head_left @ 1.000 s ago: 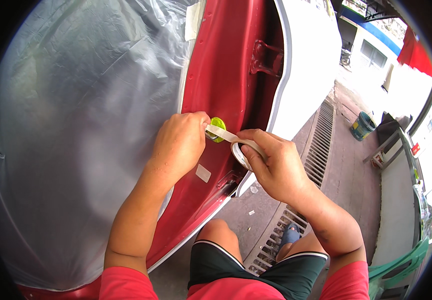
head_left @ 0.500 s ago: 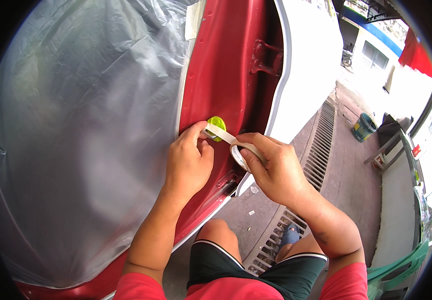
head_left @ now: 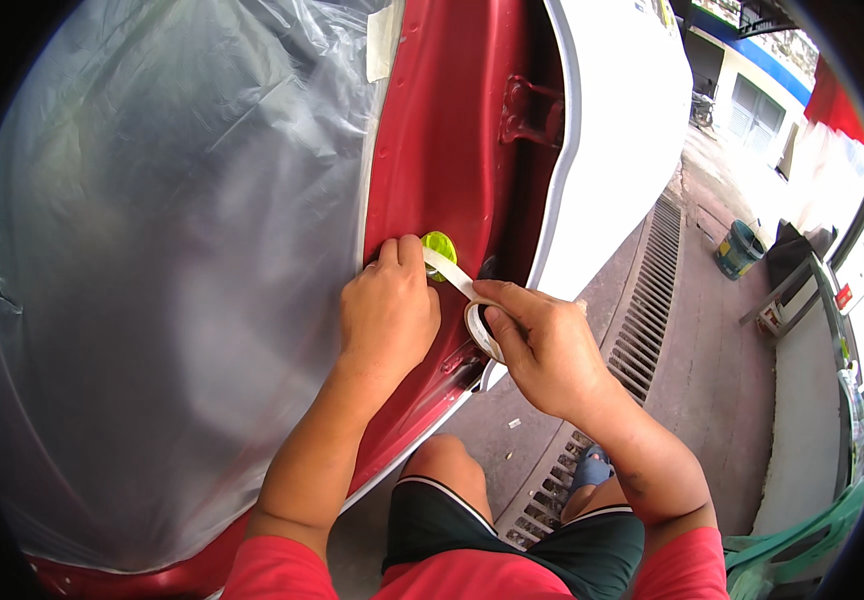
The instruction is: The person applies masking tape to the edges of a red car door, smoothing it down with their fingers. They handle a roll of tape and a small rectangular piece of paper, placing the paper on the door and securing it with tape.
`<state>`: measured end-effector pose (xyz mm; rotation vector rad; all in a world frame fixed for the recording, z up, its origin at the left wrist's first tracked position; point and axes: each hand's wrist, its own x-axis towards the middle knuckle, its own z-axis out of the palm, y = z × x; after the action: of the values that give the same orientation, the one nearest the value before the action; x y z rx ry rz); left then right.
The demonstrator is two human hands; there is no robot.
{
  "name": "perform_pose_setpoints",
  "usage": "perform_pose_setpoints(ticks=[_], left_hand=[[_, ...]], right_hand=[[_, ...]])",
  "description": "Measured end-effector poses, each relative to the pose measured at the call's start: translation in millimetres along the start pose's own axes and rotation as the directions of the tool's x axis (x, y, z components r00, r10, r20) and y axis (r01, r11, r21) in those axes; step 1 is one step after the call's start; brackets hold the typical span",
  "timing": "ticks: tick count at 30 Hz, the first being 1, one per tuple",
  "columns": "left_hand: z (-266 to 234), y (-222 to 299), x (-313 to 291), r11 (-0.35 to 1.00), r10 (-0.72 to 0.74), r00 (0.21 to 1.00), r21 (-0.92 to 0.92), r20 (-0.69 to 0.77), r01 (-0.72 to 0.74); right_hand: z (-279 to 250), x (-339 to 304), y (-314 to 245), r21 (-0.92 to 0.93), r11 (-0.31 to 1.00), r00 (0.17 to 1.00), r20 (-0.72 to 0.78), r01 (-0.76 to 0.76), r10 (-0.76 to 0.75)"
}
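My right hand (head_left: 550,345) grips a roll of masking tape (head_left: 480,330) between thumb and fingers. From the roll a pale strip (head_left: 452,275) runs up and left to the fingertips of my left hand (head_left: 390,305). That hand is closed, fingers curled together at the strip's end, where the red car body (head_left: 442,130) meets clear plastic sheeting (head_left: 192,280). Partly behind the strip is a round yellow-green disc (head_left: 440,246) on the red metal. What the left fingertips press on is hidden by the hand.
A white panel (head_left: 617,130) with a grey edge stands right of the red frame. Below lies a drain grate (head_left: 647,310) in the concrete floor. A dark bucket (head_left: 739,250) and a green plastic chair (head_left: 802,540) are on the right.
My left hand has turned and its fingers have curled inward over the strip's end. The roll in my right hand has tilted slightly and shifted a little lower.
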<state>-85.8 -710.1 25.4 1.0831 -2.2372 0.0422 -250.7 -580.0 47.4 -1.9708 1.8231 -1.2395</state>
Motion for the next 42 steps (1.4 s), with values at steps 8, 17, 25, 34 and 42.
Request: perform_pose_setpoints(ticks=[8,17,25,34,42], left_hand=[[-18,-13,8,0.978,0.013,0.997,-0.207,0.078,0.003],[-23,-9,10,0.945,-0.009,0.997,-0.326,0.073,0.033],[-14,-3,13,0.953,-0.072,0.997,-0.292,0.037,0.080],[2,5,-11,0.725,-0.232,0.971,-0.677,-0.063,0.129],[35,5,-40,0.327,-0.157,0.949,-0.892,0.274,0.312]], right_hand=[[31,-16,14,-0.013,1.000,0.989,-0.147,0.004,-0.006],[69,-21,24,-0.113,0.994,0.969,-0.245,-0.007,-0.021],[91,-41,24,0.390,0.918,0.912,-0.396,0.064,0.105],[119,-46,26,0.766,0.642,0.883,-0.282,-0.027,0.374],[95,-30,26,0.764,0.628,0.878,-0.192,-0.147,0.439]])
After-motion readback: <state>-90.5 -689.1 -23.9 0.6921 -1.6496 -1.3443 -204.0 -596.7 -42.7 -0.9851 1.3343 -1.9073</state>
